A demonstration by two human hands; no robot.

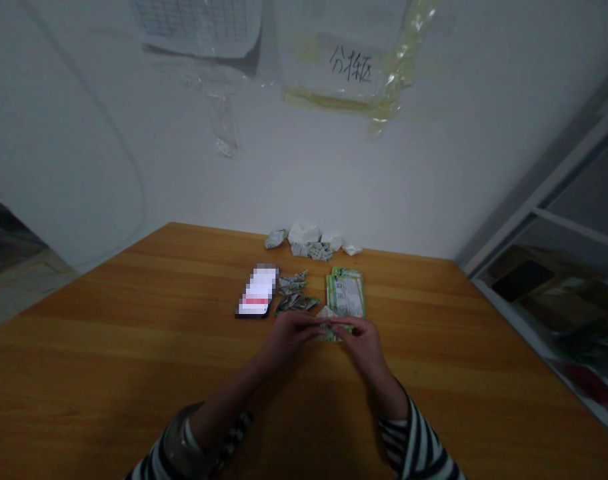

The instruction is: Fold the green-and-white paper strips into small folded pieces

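- The wooden surface stretched wide, its far edge along a pale wall.
- On the wall hung a printed grid sheet and a sheet with handwritten characters, held with yellowish tape.
- A pale-framed shelving unit stood beyond the right edge, its contents dim; past the left edge the room was too dark to make out.
- Both side edges slanted outward toward the viewer, and plain wood grain reached them from either side of the central items, leaving room for sideways movement.
- Near the far edge lay crumpled white tissues and crumpled patterned wrappers; a smartphone lay nearer, left of more crumpled wrappers.
- The left hand and right hand met near the middle, fingers and thumbs pinched nearly together on a green-and-white paper piece.
- That piece was just in front of flat green-and-white packets, which overlapped in a pile.
- Striped sleeves crossed the near part of the view.
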